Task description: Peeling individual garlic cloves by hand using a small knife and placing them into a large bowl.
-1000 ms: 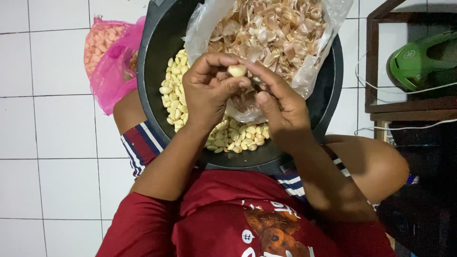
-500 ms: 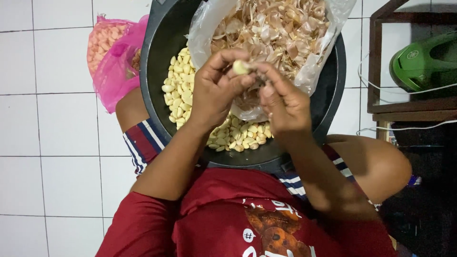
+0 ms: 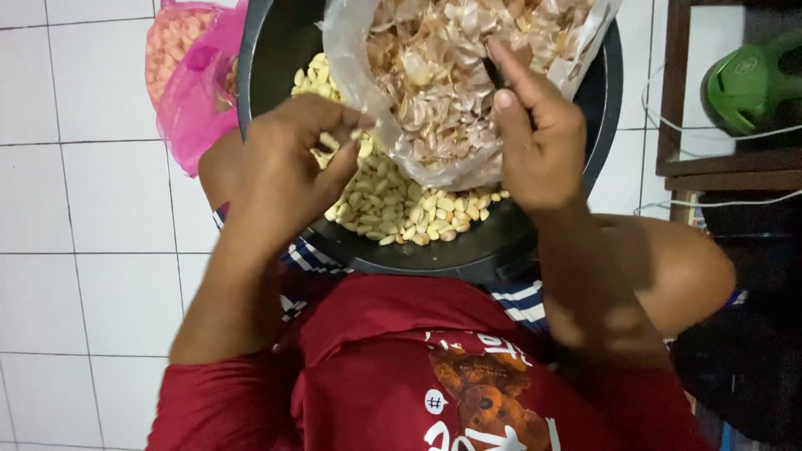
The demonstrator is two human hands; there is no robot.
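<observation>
Once joined, hands point(image 3: 292, 171) now apart.

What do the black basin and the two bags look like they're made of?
Basin: probably plastic, black, faint sheen along its thick rim; metal is possible. Clear bag: thin plastic film, crinkled, the skins showing through. Pink bag: thin translucent plastic, its contents showing through.

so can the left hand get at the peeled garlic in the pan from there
Probably yes: the left hand hovers right over the peeled cloves in the black pan, and the bag of skins sits beside it, not between.
</observation>
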